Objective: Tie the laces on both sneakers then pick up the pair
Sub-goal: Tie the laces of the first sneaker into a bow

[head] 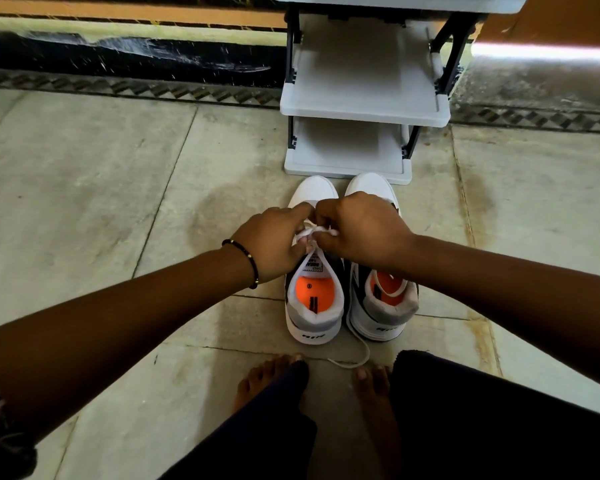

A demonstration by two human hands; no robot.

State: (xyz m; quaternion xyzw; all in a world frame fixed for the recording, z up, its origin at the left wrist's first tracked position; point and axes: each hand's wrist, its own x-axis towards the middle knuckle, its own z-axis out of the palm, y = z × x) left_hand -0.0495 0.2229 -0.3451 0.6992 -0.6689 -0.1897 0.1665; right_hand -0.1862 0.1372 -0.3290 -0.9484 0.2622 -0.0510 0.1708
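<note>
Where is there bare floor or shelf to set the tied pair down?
Bare floor tiles left of the left sneaker and right of the right sneaker; both shown shelves of the shoe rack are bare. Crowded: loose lace and bare feet behind the heels.

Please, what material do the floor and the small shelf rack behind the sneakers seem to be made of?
The floor looks like stone or cement tiles, matte and stained: thin joints run between large grey-green slabs. The shelf rack seems moulded plastic, smooth and pale grey, with rounded tray edges and dark posts that could be plastic or metal.
</note>
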